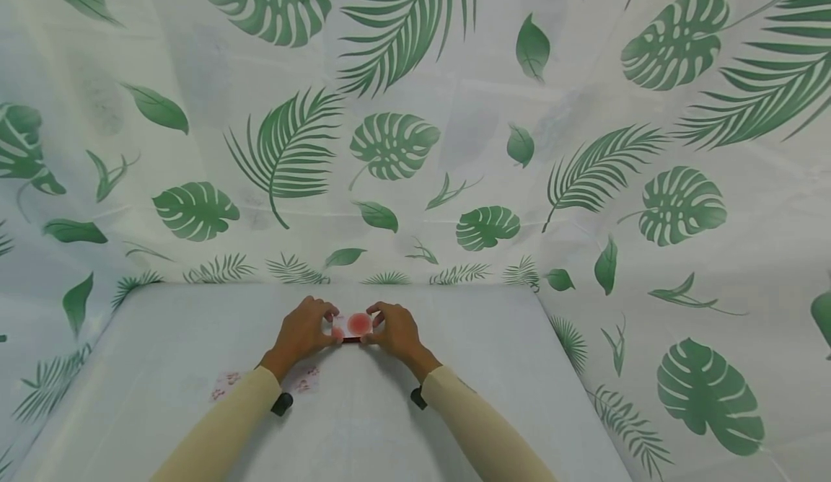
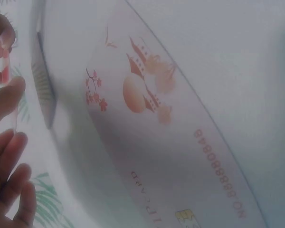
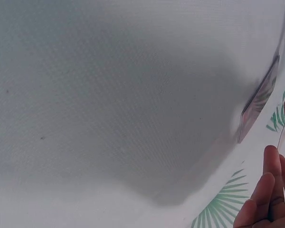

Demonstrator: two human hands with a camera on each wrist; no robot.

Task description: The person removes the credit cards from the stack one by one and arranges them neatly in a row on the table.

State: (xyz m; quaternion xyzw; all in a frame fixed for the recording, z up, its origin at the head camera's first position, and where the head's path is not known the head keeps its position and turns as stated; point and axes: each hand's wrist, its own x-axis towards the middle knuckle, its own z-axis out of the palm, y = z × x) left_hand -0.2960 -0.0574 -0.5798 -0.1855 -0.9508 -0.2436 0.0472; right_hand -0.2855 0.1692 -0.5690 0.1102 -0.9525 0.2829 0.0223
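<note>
In the head view, a small pale card with a red round print (image 1: 359, 324) is held up between both hands above the table. My left hand (image 1: 305, 330) pinches its left end between thumb and fingers. At its right end, the thumb and fingers of my right hand (image 1: 397, 329) pinch it likewise. Seen edge-on in the left wrist view, the card (image 2: 5, 69) is a thin strip with red on it. A flat, shiny-topped piece (image 3: 259, 102) with a dark edge lies on the table beyond the hands' wrists; whether it is a stack cannot be told.
Under the left forearm, a translucent pinkish card (image 2: 147, 118) with flower prints, a number and a chip mark lies flat on the white table (image 1: 467, 395). Leaf-patterned sheeting (image 1: 415, 200) rises behind the table and along its sides.
</note>
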